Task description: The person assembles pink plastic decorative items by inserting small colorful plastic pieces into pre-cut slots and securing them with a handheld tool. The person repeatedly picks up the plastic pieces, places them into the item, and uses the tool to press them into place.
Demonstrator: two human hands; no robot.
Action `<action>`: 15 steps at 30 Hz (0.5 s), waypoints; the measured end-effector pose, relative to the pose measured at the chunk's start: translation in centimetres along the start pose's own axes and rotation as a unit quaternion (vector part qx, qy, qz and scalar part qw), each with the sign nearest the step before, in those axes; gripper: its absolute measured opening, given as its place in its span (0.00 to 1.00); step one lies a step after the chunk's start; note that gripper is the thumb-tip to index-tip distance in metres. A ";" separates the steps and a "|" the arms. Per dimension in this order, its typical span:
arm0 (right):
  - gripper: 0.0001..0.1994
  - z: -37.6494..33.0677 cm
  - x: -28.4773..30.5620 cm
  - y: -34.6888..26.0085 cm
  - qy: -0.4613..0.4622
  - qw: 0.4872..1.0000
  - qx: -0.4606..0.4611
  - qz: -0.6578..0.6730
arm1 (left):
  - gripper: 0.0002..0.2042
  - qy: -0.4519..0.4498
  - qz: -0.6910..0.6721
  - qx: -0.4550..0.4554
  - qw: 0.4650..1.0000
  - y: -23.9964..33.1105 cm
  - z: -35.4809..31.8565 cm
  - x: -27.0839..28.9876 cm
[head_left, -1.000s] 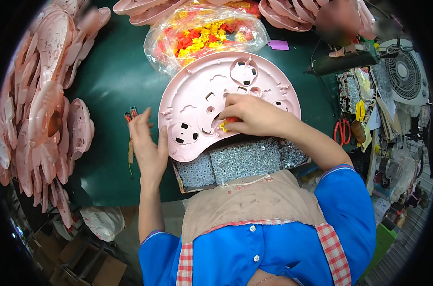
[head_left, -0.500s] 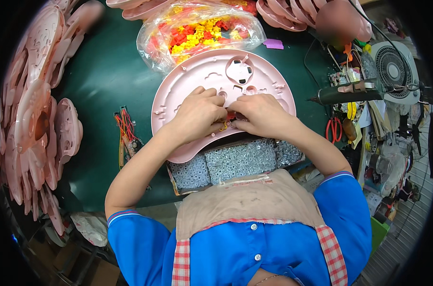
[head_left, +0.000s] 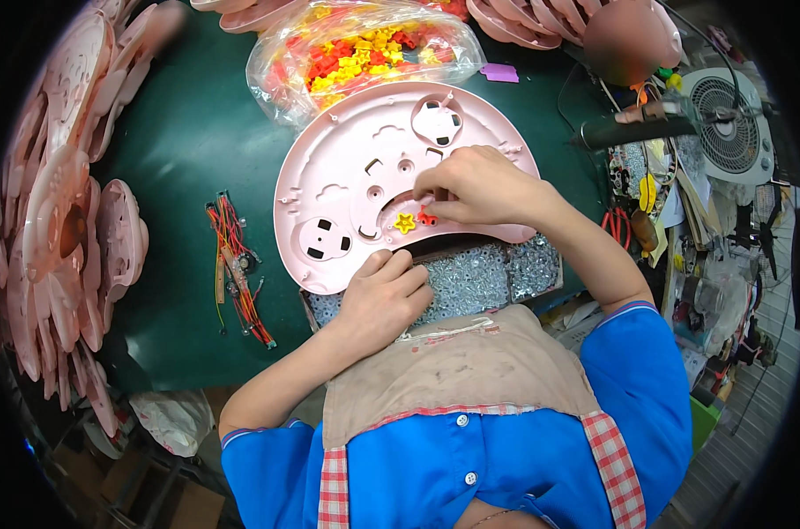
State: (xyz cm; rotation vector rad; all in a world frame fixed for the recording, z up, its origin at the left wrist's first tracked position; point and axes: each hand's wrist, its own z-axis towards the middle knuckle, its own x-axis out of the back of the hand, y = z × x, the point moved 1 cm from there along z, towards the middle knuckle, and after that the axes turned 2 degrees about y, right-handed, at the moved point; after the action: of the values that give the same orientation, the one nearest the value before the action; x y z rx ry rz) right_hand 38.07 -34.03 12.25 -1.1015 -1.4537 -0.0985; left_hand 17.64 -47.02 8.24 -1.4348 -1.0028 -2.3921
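A pink curved plastic shell [head_left: 334,141] lies hollow side up in front of me, its near edge over a box of small metal parts. In a curved recess near that edge sit a yellow star-shaped piece [head_left: 405,223] and a small red piece [head_left: 427,217]. Over the recess, my right hand [head_left: 481,187] is bent with curled fingers, its thumb close beside the red piece; whatever the fingertips hold is hidden. My left hand [head_left: 385,298] is closed at the shell's near edge, above the box, its fingers curled and their contents out of sight.
Sectioned box of small metal parts [head_left: 467,278] stands against my apron. Beyond the shell is a clear bag [head_left: 272,75] of yellow and red pieces. Wired parts [head_left: 238,264] lie left; stacked pink shells [head_left: 60,229] rise farther left. A dark tool [head_left: 633,130] and fan [head_left: 726,123] are right.
My left hand has drawn back from the recess to the shell's near edge. The right has lifted slightly, uncovering the yellow star and red piece. The shell appears slightly shifted up and left.
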 end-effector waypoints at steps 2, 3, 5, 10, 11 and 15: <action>0.08 0.3 -1.3 0.4 0.021 0.999 0.004 -0.044 | 0.09 0.003 0.000 0.009 1.000 0.0 -0.4 -0.2; 0.08 0.4 -1.4 0.4 0.011 0.999 0.013 -0.033 | 0.11 0.003 -0.001 0.014 1.000 0.1 -0.5 -0.2; 0.09 0.4 -1.0 0.7 -0.007 1.000 0.011 0.015 | 0.08 0.037 -0.007 0.041 0.998 0.8 -0.3 0.2; 0.11 0.5 -0.6 0.6 -0.060 0.998 -0.013 -0.003 | 0.08 -0.029 0.008 0.026 0.999 1.0 -0.5 -1.3; 0.11 0.6 -0.6 0.5 -0.060 0.998 -0.029 -0.013 | 0.09 -0.029 0.002 0.026 0.999 1.0 -0.4 -1.4; 0.11 0.9 -0.8 0.5 -0.059 0.997 -0.053 -0.015 | 0.09 0.031 -0.044 0.067 0.996 1.4 -0.4 -0.7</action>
State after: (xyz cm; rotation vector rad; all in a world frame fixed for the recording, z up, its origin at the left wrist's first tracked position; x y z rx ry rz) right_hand 37.61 -33.63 11.08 -1.1878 -1.5856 -0.1358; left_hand 18.34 -48.46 8.17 -1.2878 -1.2099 -2.3627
